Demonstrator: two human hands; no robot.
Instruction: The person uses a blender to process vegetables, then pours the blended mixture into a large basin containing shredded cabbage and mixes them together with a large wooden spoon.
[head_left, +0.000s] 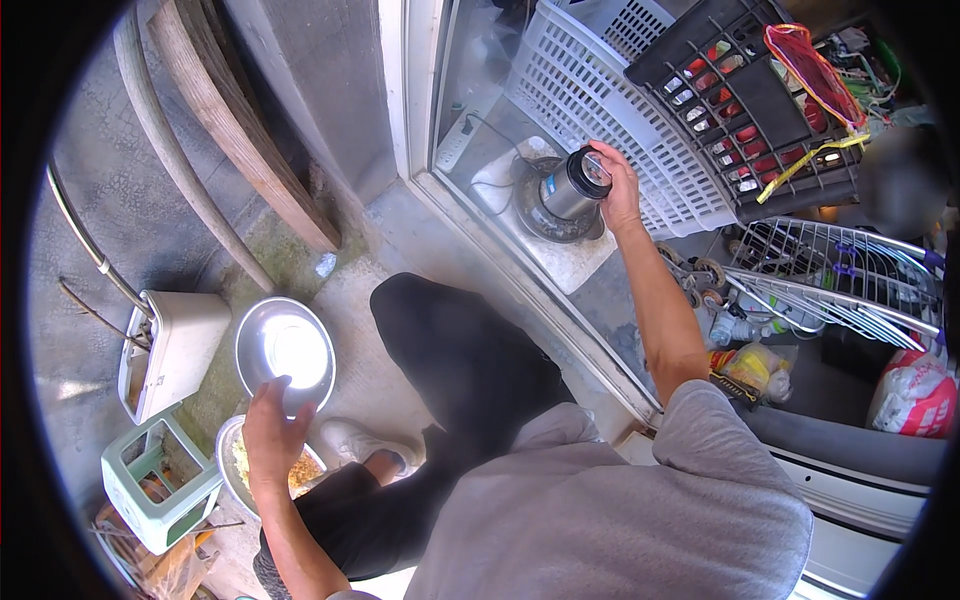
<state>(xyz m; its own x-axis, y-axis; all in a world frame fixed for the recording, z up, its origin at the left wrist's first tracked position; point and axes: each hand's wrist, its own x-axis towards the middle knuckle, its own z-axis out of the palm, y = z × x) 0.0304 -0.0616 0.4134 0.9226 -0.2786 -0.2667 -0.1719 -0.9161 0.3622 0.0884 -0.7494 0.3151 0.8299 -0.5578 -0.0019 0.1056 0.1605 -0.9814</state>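
Observation:
My right hand (616, 186) is wrapped around the black-rimmed top of a metal cylindrical appliance (559, 196), apparently an electric grinder, with a clear lid (595, 169). It sits tilted in view on a round dark base (536, 214) over a pale slab (592, 262). On the other side, my left hand (274, 431) has its fingers apart and nothing in it, over the near rim of a shiny steel bowl (251, 349). Whether the fingertips touch that rim, I cannot tell. Partly hidden under this hand is a second bowl (225, 457) holding chopped yellowish and brown food (304, 474).
A door track (517, 274) runs between me and the appliance. A power strip (457, 142), white plastic crate (592, 97), black crate (750, 120) and folded wire cart (832, 262) stand beyond. Leftward are a green plastic stool (161, 499), white bin (184, 345) and wooden beam (247, 135).

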